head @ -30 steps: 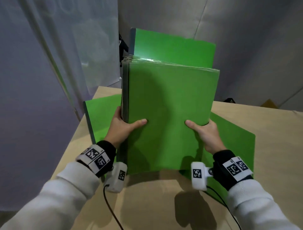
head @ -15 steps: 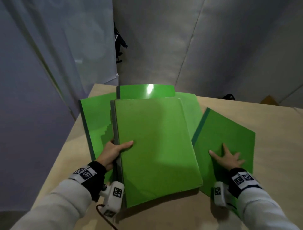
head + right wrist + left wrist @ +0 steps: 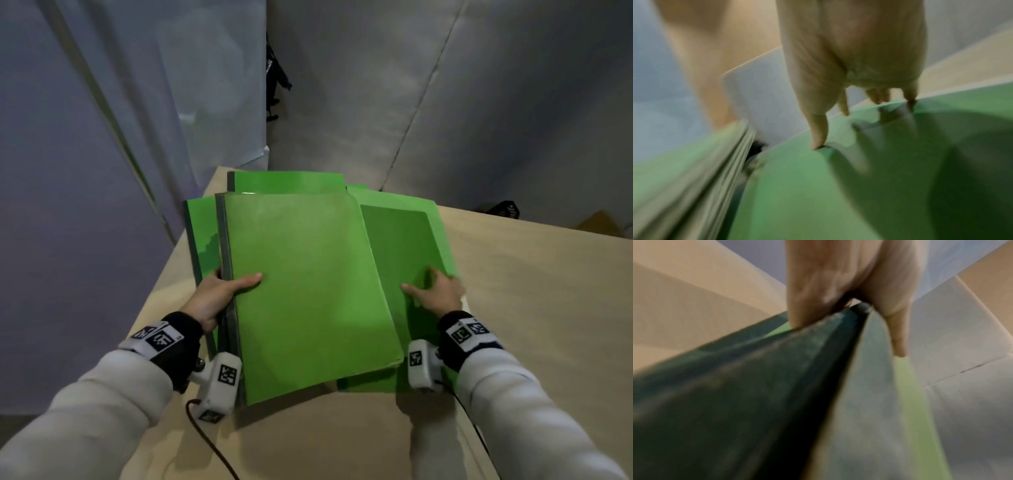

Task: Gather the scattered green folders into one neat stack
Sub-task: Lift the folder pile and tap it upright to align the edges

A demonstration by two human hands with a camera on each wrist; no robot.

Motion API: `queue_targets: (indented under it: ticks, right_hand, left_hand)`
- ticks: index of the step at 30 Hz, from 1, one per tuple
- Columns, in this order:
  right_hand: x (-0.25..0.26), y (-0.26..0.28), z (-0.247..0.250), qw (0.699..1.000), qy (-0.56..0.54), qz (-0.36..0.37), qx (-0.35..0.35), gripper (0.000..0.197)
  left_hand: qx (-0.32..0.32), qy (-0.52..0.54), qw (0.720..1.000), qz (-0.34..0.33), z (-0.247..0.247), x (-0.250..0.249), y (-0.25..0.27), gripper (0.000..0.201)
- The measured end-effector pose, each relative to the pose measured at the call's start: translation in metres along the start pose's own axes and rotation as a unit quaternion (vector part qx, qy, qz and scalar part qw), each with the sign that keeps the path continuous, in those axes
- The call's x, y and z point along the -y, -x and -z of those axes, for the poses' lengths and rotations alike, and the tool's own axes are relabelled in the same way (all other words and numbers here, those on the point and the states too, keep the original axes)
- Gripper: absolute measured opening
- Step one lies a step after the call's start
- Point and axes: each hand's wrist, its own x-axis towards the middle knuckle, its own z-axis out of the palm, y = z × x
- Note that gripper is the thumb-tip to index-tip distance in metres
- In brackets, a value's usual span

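A thick stack of green folders lies tilted on the wooden table. My left hand grips its grey spine, thumb on top and fingers underneath. A single green folder lies to the right, partly tucked under the stack's right edge. My right hand presses on this folder with spread fingers. The stack's page edges show beside it. Another folder pokes out on the left, and one more at the back.
The table's left edge runs close to my left hand, with grey sheeting beyond it. Bare tabletop lies in front of the stack and to the right. A black cable trails from my left wrist camera.
The stack, upright in both hands a second ago, now lies down in my left hand alone. My right hand let go, pressed on the right folder and slid it left against the stack.
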Motion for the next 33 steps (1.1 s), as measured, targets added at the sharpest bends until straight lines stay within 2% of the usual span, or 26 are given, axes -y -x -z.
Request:
queue_targets:
  ticks: [2, 4, 6, 10, 12, 15, 17, 19, 21, 24, 26, 28, 31, 33]
  right_hand:
    - [-0.015, -0.007, 0.010, 0.996, 0.014, -0.089, -0.014, 0.094]
    - [-0.023, -0.010, 0.013, 0.991, 0.027, -0.127, -0.011, 0.103]
    - [-0.023, -0.011, 0.013, 0.992, 0.027, -0.125, -0.017, 0.101]
    - [-0.021, -0.012, 0.013, 0.992, 0.024, -0.121, -0.021, 0.099]
    - [-0.020, -0.011, 0.015, 0.992, 0.009, -0.123, -0.021, 0.097]
    - [-0.013, -0.009, 0.013, 0.994, -0.021, -0.106, -0.013, 0.085]
    - [-0.004, -0.008, 0.006, 0.996, -0.029, -0.082, -0.004, 0.076]
    - [0.006, -0.007, -0.001, 0.998, -0.033, -0.046, 0.009, 0.066]
    - [0.018, -0.003, -0.005, 0.999, -0.034, -0.003, 0.028, 0.053]
    - [0.031, 0.009, -0.004, 0.998, -0.041, 0.026, 0.047, 0.034]
    - [0.036, 0.019, -0.004, 0.994, -0.056, 0.038, 0.081, 0.034]
    - [0.036, 0.029, 0.000, 0.990, -0.070, 0.049, 0.108, 0.035]
    - [0.024, 0.044, 0.015, 0.982, -0.096, 0.049, 0.158, 0.042]
    - [0.015, 0.054, 0.019, 0.974, -0.111, 0.038, 0.196, 0.053]
  left_hand:
    - [-0.023, -0.070, 0.997, -0.006, 0.004, 0.003, -0.005, 0.105]
    - [-0.053, -0.132, 0.990, -0.004, 0.004, 0.004, -0.005, 0.118]
    - [-0.056, -0.146, 0.988, -0.010, 0.004, 0.007, -0.009, 0.122]
    - [-0.062, -0.167, 0.984, -0.003, 0.001, 0.003, -0.007, 0.103]
    - [-0.070, -0.168, 0.983, -0.006, 0.004, 0.000, -0.010, 0.105]
    - [-0.064, -0.164, 0.984, -0.020, 0.009, 0.000, -0.025, 0.126]
    - [-0.044, -0.125, 0.991, -0.034, 0.011, 0.002, -0.035, 0.120]
    - [-0.025, -0.113, 0.992, -0.047, 0.000, -0.012, -0.023, 0.109]
    - [-0.005, -0.109, 0.993, -0.045, -0.007, -0.019, -0.017, 0.108]
    - [0.000, -0.119, 0.993, -0.020, -0.009, -0.011, -0.029, 0.127]
    - [0.013, -0.141, 0.990, 0.000, -0.007, 0.012, -0.061, 0.134]
    - [0.027, -0.175, 0.984, 0.024, -0.005, 0.037, -0.094, 0.128]
    - [0.011, -0.210, 0.978, 0.015, -0.012, 0.041, -0.090, 0.120]
    - [0.004, -0.220, 0.976, -0.006, -0.024, 0.030, -0.067, 0.127]
